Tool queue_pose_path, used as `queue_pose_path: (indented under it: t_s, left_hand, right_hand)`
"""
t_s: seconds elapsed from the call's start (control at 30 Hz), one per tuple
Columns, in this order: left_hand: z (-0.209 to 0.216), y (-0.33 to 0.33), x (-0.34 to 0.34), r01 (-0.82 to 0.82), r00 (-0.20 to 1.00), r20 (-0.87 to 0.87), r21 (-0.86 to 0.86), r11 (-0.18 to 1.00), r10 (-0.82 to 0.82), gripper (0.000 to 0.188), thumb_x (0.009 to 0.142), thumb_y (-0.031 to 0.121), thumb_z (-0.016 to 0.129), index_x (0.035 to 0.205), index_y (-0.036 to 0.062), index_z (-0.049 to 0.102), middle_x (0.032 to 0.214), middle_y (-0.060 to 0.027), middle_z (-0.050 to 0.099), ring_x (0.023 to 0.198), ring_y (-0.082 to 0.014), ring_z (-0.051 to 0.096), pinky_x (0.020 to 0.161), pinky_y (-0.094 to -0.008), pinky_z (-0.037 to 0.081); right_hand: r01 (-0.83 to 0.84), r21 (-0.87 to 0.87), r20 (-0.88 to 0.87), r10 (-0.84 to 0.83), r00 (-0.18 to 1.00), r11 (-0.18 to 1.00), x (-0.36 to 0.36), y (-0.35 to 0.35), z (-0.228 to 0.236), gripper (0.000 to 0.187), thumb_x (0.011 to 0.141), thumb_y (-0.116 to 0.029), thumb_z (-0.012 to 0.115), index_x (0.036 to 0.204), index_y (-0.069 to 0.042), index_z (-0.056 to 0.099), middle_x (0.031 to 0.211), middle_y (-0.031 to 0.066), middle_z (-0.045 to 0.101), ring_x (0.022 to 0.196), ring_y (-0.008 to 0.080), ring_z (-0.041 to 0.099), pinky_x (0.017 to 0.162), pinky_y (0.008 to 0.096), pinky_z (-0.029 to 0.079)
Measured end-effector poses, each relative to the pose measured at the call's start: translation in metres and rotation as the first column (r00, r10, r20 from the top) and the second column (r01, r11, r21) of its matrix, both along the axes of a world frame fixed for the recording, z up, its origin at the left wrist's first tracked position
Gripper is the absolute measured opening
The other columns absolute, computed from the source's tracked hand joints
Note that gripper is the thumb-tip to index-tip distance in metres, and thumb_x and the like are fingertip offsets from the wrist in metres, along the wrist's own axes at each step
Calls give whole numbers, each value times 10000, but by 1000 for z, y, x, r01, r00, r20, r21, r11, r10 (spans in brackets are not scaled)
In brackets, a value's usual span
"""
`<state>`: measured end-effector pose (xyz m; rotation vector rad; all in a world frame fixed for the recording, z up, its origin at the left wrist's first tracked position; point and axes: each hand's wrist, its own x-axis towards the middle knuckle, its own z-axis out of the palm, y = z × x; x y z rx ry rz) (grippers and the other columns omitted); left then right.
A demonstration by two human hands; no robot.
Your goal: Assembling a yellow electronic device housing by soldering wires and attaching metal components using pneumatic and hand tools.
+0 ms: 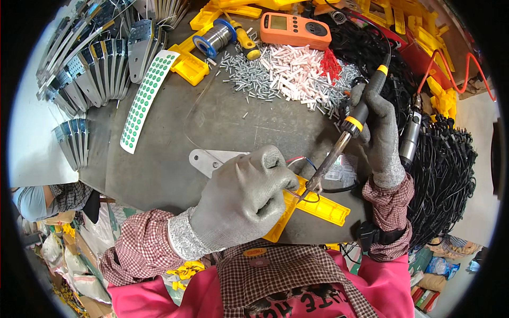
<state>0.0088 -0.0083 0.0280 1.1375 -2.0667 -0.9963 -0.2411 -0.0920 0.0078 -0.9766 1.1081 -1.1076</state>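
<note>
My left hand (244, 199), in a grey glove, is closed in a fist low over the middle of the bench; what its fingers grip is hidden. Wrapped around a soldering iron (332, 158) with a black and yellow handle is my gloved right hand (383, 135). The iron slants down to the left, its tip by my left fingertips and over yellow plastic parts (324, 210). Thin red and blue wires (303, 160) come out beside my left fist. A flat metal bracket (204, 160) with holes lies partly under that hand.
Behind lie piled screws (249, 74), pale pink sleeves (297, 71), an orange meter (296, 31), a solder spool (217, 37) and a yellow screwdriver (246, 42). Metal brackets (95, 69) and a green-dotted sticker sheet (148, 100) are left; bundled black cables (445, 180) fill the right.
</note>
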Motion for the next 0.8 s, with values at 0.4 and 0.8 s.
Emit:
queue_pose_path:
  t_s: [0.4,0.8]
  left_hand:
    - [52,-22,140,45,485,613,-730,682,623,152,662,-16,595,779,70,639,913,-107,628,961,-333,599,927,-485,443]
    - [30,-52,-110,649,446,742,116,752,-500,388,804,245,664,1108,5,643,835,-168,699,861,-354,684,880,-452,498]
  right_hand:
    - [308,-501,270,-192,943,809,-118,-24,37,285,1027,-263,479,1106,-15,595,727,-36,503,565,62,458,527,193,410]
    - [-300,-793,-595,-568,568,530,-24,-127,6,315,854,-37,700,1160,-67,628,1013,157,678,925,273,697,814,353,544]
